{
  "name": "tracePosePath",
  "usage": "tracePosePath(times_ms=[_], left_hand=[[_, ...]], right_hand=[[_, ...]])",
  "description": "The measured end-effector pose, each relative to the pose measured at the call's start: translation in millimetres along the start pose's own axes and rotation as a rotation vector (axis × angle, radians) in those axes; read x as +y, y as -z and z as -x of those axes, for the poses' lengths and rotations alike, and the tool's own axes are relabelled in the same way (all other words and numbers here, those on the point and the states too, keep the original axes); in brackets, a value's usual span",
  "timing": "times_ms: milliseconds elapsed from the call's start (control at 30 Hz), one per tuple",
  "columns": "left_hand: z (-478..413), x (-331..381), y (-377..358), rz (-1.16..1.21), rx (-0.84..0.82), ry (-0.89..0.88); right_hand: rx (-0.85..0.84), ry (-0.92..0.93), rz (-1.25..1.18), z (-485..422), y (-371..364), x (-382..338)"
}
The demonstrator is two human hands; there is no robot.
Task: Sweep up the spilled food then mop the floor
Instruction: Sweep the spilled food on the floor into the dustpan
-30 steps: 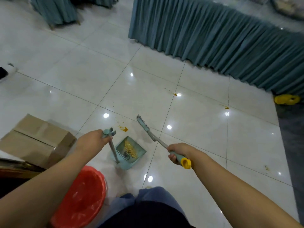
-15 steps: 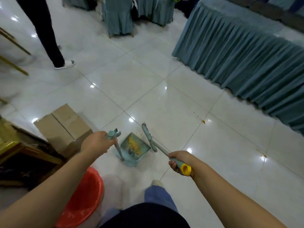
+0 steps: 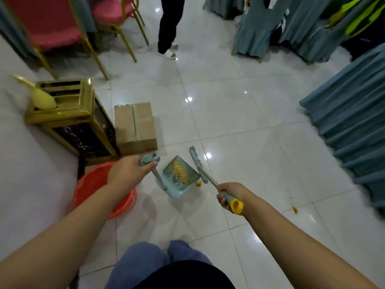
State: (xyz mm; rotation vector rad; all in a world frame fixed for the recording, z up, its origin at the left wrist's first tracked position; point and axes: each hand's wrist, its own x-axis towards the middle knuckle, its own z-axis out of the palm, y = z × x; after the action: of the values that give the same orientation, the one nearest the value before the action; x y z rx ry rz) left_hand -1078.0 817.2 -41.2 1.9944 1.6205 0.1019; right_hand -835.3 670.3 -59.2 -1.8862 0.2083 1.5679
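My left hand [image 3: 127, 174] grips the top of the teal dustpan's upright handle [image 3: 149, 160]. The dustpan [image 3: 177, 185] sits low over the white tile floor and holds a heap of yellow food [image 3: 180, 174]. In my right hand [image 3: 229, 195] is the teal broom handle with a yellow end cap [image 3: 237, 205]; the broom head [image 3: 196, 161] lies along the dustpan's right side. A yellow scrap [image 3: 198, 184] lies beside the pan's right corner. More yellow bits [image 3: 294, 209] lie on the floor to the right.
A red basin [image 3: 87, 188] sits under my left forearm. A gold-framed bin [image 3: 68, 124] and a cardboard box [image 3: 135, 127] stand at the left. Red chairs [image 3: 52, 28] are behind them, a person's legs [image 3: 169, 26] ahead, and blue-skirted tables [image 3: 350, 130] at right.
The view has swung left, bringing the gold bin, red chairs and standing person into sight. Both hands keep their grips; dustpan and broom stay together near the box.
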Motion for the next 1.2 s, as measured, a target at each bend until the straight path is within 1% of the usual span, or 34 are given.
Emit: tracePosePath(times_ms=[233,433,567,800,1033,1200], left_hand=[[72.7,-46.1,12.3,0.084,0.161,0.106],[150.5,-86.5,21.5,0.097,0.277,0.209],[200.5,-100.8,31.6,0.120,0.395,0.212],[269.0,-103.5,68.1,0.196,0.518,0.221],[310.1,-119.5,100.5,0.055,0.607,0.265],[326.7,-132.9,103.2,-0.144,0.641,0.306]], right_hand=[[-0.045,0.084,0.115,10.7,-24.5,20.1],[-0.025,0.161,0.161,39.0,-36.2,70.2],[-0.017,0.220,0.174,63.6,-36.8,102.5],[-0.009,0.292,0.184,105.1,-27.4,132.9],[-0.064,0.272,0.204,119.6,-27.6,151.4],[-0.133,0.234,0.252,116.4,-33.3,158.9]])
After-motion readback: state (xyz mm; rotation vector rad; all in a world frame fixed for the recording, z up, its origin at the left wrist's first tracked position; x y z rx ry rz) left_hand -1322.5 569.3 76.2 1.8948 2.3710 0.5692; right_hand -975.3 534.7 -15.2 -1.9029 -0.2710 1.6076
